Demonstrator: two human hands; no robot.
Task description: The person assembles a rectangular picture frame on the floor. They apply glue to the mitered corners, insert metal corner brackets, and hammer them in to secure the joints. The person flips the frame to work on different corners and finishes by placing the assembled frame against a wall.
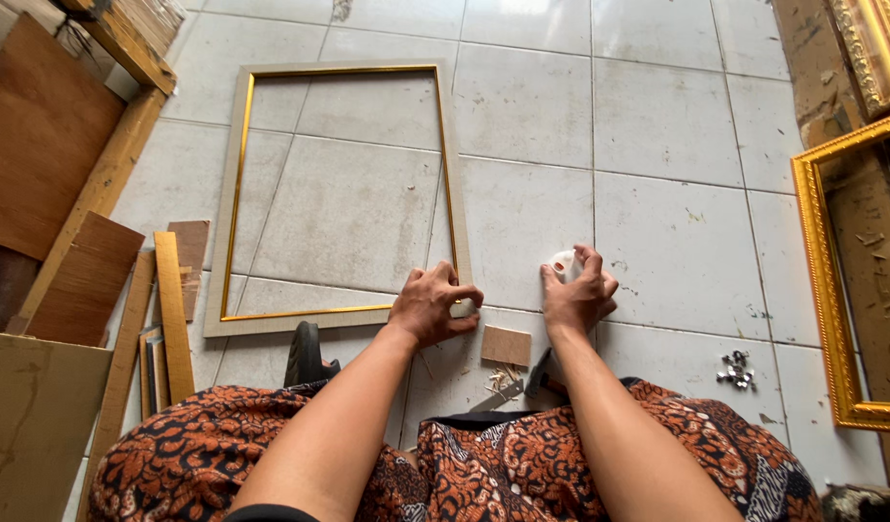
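A rectangular picture frame [234, 193], pale grey with a gold inner edge, lies flat on the white floor tiles. My left hand [431, 304] grips its near right corner, fingers curled over the moulding. My right hand [578, 290] is just right of that corner, closed around a small white rounded object [564, 263] that shows above the fingers. A small brown wooden square [506, 345] lies on the tile between my wrists. A hammer [537, 375] rests on the floor under my right forearm, partly hidden.
Wood strips and boards [169, 309] are stacked at the left. Ornate gold frames [831, 280] lean at the right. Small metal pieces [736, 370] lie on a tile at lower right. A dark tool handle [305, 356] stands by my left knee. Patterned cloth covers my legs.
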